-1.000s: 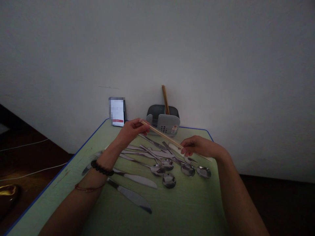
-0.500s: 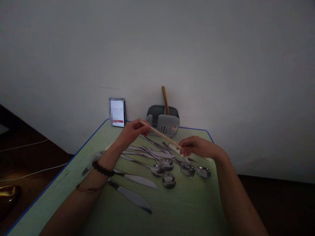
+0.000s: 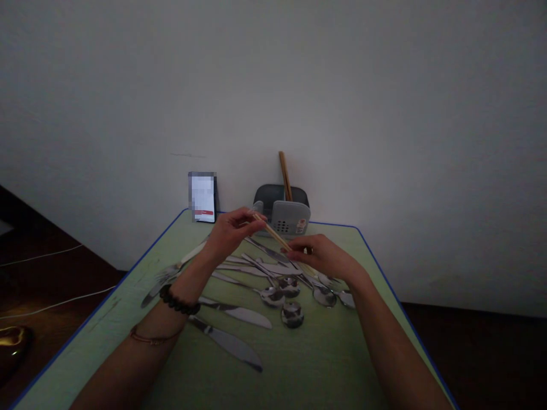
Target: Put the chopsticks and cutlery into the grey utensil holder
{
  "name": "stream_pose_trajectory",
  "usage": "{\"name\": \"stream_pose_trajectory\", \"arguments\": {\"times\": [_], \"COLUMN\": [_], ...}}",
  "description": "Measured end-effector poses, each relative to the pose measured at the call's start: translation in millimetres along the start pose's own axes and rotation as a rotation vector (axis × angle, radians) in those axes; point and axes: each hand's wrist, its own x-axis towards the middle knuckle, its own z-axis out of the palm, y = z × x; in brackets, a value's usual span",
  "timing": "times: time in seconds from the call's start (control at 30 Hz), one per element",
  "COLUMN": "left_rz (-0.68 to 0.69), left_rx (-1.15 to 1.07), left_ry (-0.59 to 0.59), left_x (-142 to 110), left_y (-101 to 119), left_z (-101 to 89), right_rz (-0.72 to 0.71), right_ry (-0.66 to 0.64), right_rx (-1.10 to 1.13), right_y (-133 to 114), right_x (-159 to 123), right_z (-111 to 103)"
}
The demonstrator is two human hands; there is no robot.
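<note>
Reading the view as a clock face with twelve towards the wall [image 3: 384, 114], a pair of pale chopsticks [image 3: 276, 233] is held up in the air over the table [image 3: 316, 353], in front of the lower edge of the grey cutlery caddy [image 3: 290, 219]. Their long axis runs slantwise from ten o'clock down to four, one end at the left hand's fingertips, the other passing behind the right hand, where its tip cannot be made out. The left hand [image 3: 233, 230] pinches the ten o'clock end between thumb and fingers, with almost no gap. The right hand [image 3: 320, 253] has thumb and forefinger closed lightly on the chopsticks further along, the remaining fingers curled beneath; a small hollow shows between thumb and palm.

From the pale chopsticks, the caddy sits just beyond, towards one o'clock, with brown chopsticks [image 3: 285, 175] standing in it, their tops leaning towards eleven. A smartphone [image 3: 203, 196] leans upright at ten. A fork [image 3: 164, 277] lies at eight, partly covered by the left forearm. Near seven, a table knife [image 3: 235, 347] lies with its blade tip pointing to four. A round-bowled spoon [image 3: 293, 314] lies between five and six, other spoons clustered just above it.
</note>
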Motion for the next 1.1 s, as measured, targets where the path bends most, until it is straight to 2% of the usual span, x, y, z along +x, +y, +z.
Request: {"name": "stream_pose_trajectory", "arguments": {"times": [0.07,0.17,0.27,0.37,0.47,0.57,0.6,0.67,0.8,0.93,1.0,1.1], "left_rz": [0.002,0.010,0.020,-0.013,-0.013,0.029,0.043,0.070,0.075,0.047,0.093,0.228], "left_rx": [-0.013,-0.047,-0.051,0.030,0.175,0.310,0.352,0.424,0.479,0.513,0.556,0.604], "left_ry": [0.021,0.106,0.142,-0.032,-0.315,-0.577,-0.636,-0.678,-0.613,-0.539,-0.420,-0.088], "left_x": [0,3,6,6,3,-2,-3,-4,-3,-2,3,22], "left_y": [0,-3,-8,-12,-12,-7,-5,-2,-1,-7,-10,-11], "left_z": [-2.5,-6.2,-8.5,-8.4,-5.7,-3.0,-2.6,-2.6,-3.6,-3.2,-2.8,-0.6], "right_rz": [-0.002,0.012,0.018,0.009,0.019,0.015,0.005,-0.015,-0.044,-0.093,-0.122,-0.194], "right_ry": [0.040,0.165,0.286,0.331,0.366,0.411,0.421,0.444,0.581,0.753,0.882,1.080], "right_rx": [-0.056,-0.167,-0.122,0.156,0.490,0.709,0.753,0.811,0.841,0.735,0.647,0.518], "right_y": [2,9,14,13,7,3,2,2,2,-5,-10,-12], "right_x": [-3,-10,-14,-12,-4,5,6,8,6,1,-1,0], "right_z": [-3,-12,-19,-17,-6,4,6,8,3,-12,-26,-55]}}
